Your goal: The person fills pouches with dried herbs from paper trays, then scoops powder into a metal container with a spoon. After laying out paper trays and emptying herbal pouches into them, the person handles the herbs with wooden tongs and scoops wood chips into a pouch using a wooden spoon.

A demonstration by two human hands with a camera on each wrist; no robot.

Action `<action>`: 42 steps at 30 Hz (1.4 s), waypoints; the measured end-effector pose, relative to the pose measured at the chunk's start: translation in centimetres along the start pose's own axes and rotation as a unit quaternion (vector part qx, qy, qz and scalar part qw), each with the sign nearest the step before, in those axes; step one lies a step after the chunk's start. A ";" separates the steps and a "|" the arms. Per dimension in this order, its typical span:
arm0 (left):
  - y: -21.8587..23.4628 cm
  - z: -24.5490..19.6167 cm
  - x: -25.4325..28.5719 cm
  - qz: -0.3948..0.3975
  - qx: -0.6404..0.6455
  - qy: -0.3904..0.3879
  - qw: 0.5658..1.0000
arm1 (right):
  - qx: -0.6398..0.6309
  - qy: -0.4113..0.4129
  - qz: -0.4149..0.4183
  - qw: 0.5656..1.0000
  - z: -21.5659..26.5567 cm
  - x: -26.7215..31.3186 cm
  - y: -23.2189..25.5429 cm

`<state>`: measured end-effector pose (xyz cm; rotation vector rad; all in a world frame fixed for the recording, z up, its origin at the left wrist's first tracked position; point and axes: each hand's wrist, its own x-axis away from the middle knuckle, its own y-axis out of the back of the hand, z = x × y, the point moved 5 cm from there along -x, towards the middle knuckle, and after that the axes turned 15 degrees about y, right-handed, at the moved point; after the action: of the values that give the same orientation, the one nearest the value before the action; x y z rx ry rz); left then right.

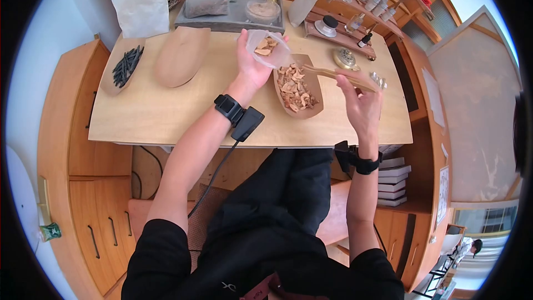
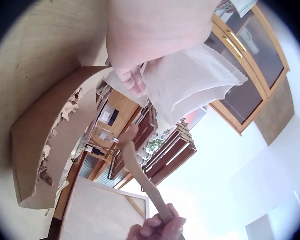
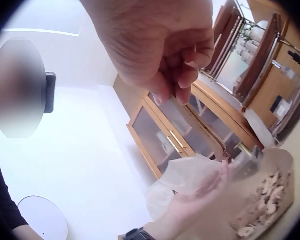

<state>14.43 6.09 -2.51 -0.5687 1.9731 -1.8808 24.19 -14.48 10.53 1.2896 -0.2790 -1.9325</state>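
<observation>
My left hand (image 1: 253,68) holds a translucent white bag (image 1: 282,56) with its mouth spread and tilted toward the right. Several pale dried slices (image 1: 266,46) lie inside it. Just below the bag stands a brown boat-shaped paper tray (image 1: 314,84), heaped with dried, curled chips (image 1: 297,91). My right hand (image 1: 362,105) pinches slim wooden tongs (image 1: 325,72) by the handle end, at the right of the tray. Their tip points left, over the tray's upper end and close to the bag's mouth. In the left wrist view, the tongs (image 2: 142,178) rise from the right fingers toward the bag.
On the left lie a tray of black sticks (image 1: 127,66) and another brown paper tray (image 1: 180,61). A grey tray (image 1: 236,22) at the back bears bags and a round dish. Wooden shelves (image 1: 338,36) with bottles and a gold lidded pot (image 1: 345,58) stand right.
</observation>
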 end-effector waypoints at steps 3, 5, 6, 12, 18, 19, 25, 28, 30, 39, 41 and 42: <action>0.2 0.0 0.0 -0.014 0.003 -0.015 1.000 | 0.008 0.029 -0.020 0.999 2.5 -0.7 1.1; 0.2 -0.2 -0.2 0.029 -0.017 -0.014 0.999 | -0.012 0.103 -0.029 0.994 5.0 -1.2 0.7; 0.3 -0.1 -0.2 0.027 -0.020 -0.011 0.999 | -0.012 0.100 -0.032 0.994 5.1 -1.2 0.0; 0.2 0.2 -0.2 0.029 -0.073 0.001 0.997 | -0.027 0.170 0.010 0.985 4.2 -2.6 -4.4; 1.5 -0.5 -1.0 0.054 -0.057 -0.018 0.997 | -0.044 0.119 -0.046 0.991 2.5 -1.5 0.2; 1.2 -0.5 -0.8 0.046 -0.041 -0.010 0.998 | -0.043 0.114 -0.048 0.991 1.8 -1.3 0.8; 0.9 -0.8 -0.9 0.030 -0.066 -0.029 0.997 | -0.009 -0.013 0.046 0.999 -4.1 -1.4 -0.8; 1.4 -0.8 -0.5 0.028 -0.080 -0.027 0.996 | -0.015 -0.083 0.074 0.994 -6.2 -0.6 -2.2; 1.3 -1.0 -0.5 0.037 -0.085 -0.025 0.995 | -0.010 -0.094 0.081 0.992 -7.3 -0.1 -3.1; 1.4 -0.7 -0.6 0.040 -0.089 -0.011 0.995 | -0.080 -0.099 0.096 0.987 -7.2 0.3 -2.9; 1.3 -0.7 -0.6 0.020 -0.091 -0.026 0.995 | -0.050 -0.103 0.059 0.992 -6.8 -0.5 -2.4; 1.0 -0.6 -0.7 0.023 -0.092 -0.025 0.995 | -0.048 -0.102 0.057 0.992 -6.9 -0.9 -2.5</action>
<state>14.66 6.99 -3.50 -0.6098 2.1216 -1.6533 29.06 -10.56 6.52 0.9934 -0.3500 -1.9559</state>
